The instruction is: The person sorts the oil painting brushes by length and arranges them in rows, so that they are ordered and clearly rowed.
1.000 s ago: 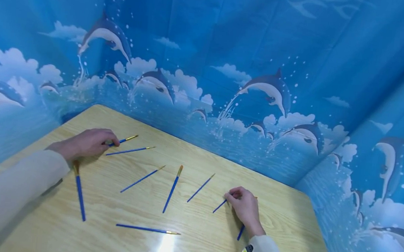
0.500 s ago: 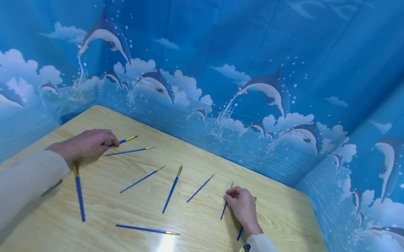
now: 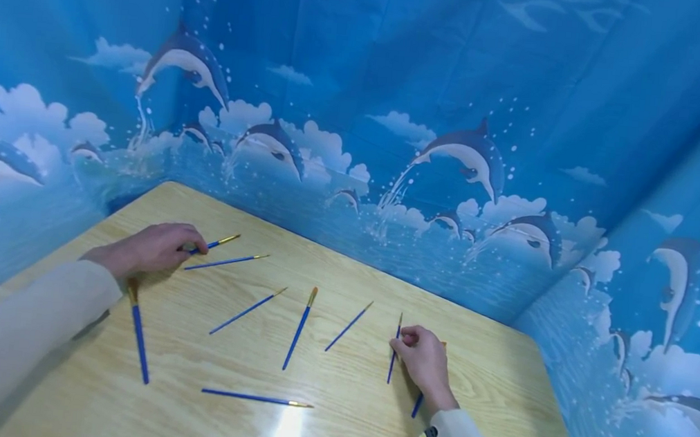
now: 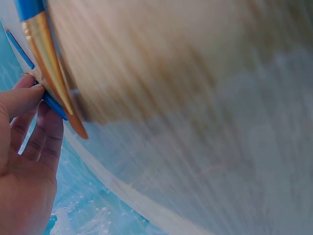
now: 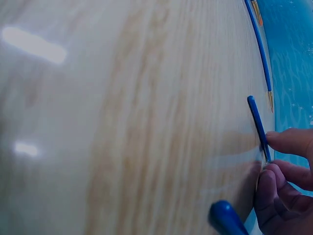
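At the table's far left, my left hand (image 3: 163,247) pinches the blue handle of a paintbrush (image 3: 223,241), whose gold ferrule points right. The left wrist view shows thumb and fingertips on that blue handle (image 4: 55,106). On the right side, my right hand (image 3: 424,358) holds a thin blue paintbrush (image 3: 390,370) between thumb and fingers, low over the wood, tip pointing away from me. In the right wrist view its handle end (image 5: 255,113) sticks out past the fingertips. Another blue paintbrush (image 3: 418,405) lies partly hidden under the right hand.
Several blue-handled paintbrushes lie apart on the wooden table (image 3: 356,434): a thick one (image 3: 139,339) beside the left forearm, a sideways one (image 3: 247,396) nearer me, and a slanted one (image 3: 299,332) mid-table. A blue dolphin curtain (image 3: 362,74) surrounds the table's far edges.
The paintbrush in my right hand has turned from a slant to nearly straight away from me, its tip now showing beyond the fingers. My left hand has stayed in place.
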`<state>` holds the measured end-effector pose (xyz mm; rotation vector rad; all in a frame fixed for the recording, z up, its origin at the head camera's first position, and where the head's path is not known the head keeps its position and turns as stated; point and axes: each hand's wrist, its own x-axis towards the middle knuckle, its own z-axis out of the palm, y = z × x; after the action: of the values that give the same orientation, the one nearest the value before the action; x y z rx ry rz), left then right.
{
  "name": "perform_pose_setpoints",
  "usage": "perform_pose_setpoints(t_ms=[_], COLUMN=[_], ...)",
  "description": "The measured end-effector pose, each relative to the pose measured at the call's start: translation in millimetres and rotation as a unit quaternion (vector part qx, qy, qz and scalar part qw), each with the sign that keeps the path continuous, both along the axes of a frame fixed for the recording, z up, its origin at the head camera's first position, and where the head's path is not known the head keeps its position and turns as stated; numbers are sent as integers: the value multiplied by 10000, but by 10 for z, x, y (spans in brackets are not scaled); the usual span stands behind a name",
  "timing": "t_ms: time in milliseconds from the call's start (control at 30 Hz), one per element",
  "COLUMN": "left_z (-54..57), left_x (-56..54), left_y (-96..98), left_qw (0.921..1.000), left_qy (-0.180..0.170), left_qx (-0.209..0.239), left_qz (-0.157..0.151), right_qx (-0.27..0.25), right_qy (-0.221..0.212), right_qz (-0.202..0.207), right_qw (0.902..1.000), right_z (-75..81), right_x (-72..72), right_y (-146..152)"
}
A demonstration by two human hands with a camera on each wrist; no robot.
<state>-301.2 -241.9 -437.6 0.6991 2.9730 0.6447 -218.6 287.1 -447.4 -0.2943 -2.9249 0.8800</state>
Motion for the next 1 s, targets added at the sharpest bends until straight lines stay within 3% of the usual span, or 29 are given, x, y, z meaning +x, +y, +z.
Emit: perform_pose_setpoints(t_ms=[700,1000], left_z=[11,29], left_x=[14,15], left_y=[-2,1], left_qw=[10000,10000], left_qy=[18,8], left_qx=[-19,-22], left_qz=[-28,-67], right_qx=[56,310], right_qy=[142,126], right_qz=[101,53], right_qw=[9998,9994], right_z=[-3,36], right_x=[-8,-14], right_y=[6,-8])
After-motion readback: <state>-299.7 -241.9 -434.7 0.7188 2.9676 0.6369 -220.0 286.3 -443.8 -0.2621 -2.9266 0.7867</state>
